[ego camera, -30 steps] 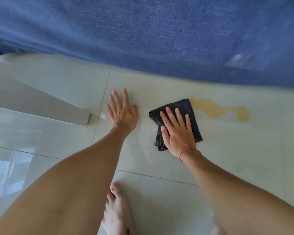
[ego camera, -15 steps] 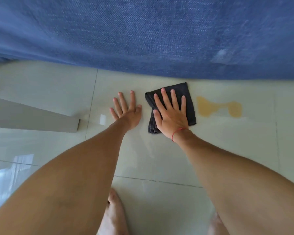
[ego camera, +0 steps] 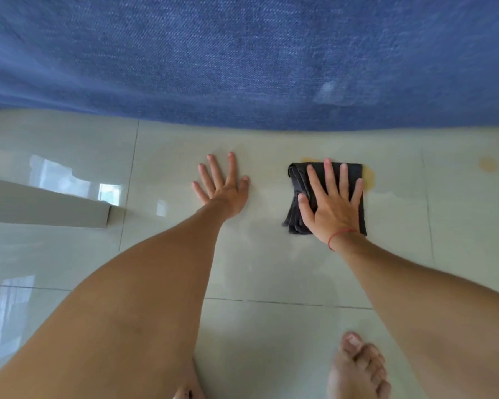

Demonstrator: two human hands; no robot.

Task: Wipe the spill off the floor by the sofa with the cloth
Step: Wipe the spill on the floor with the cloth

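A folded dark grey cloth lies on the pale floor tiles just in front of the blue sofa. My right hand presses flat on the cloth with fingers spread. The cloth covers most of a yellowish spill; only a rim of the spill shows at the cloth's right edge, and a small separate yellow spot sits farther right. My left hand lies flat on the bare tile left of the cloth, holding nothing.
A pale grey board or furniture edge juts in from the left at floor level. My bare feet stand on the tiles at the bottom. The sofa front blocks the far side.
My right hand slid the cloth to the right onto the spill, which now shows only at the cloth's edge. My left hand stayed planted on the tile.
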